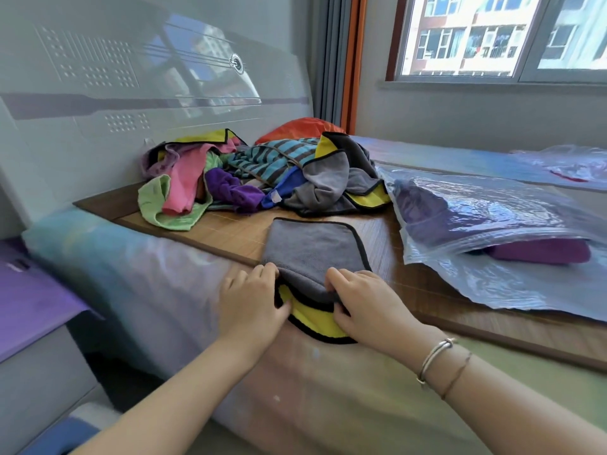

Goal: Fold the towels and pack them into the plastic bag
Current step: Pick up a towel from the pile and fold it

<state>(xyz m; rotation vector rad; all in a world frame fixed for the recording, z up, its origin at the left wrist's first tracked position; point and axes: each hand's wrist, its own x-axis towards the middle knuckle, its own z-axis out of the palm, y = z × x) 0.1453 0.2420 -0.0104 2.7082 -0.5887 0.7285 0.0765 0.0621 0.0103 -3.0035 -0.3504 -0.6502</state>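
A grey towel (312,251) with a black border and yellow underside lies flat on the bamboo mat (230,234), its near end hanging over the bed's edge. My left hand (251,300) pinches the near left edge of this towel. My right hand (364,303) grips the near right edge, fingers curled over the grey layer with the yellow side showing below. A clear plastic bag (492,224) lies to the right, its mouth facing me, with a folded purple towel (542,251) inside. A heap of unfolded towels (262,178) sits behind.
The grey headboard (131,77) rises along the left. A second plastic bag (565,162) lies at the far right on the bed. A purple surface (29,297) sits low at the left beside the bed. A window is at the upper right.
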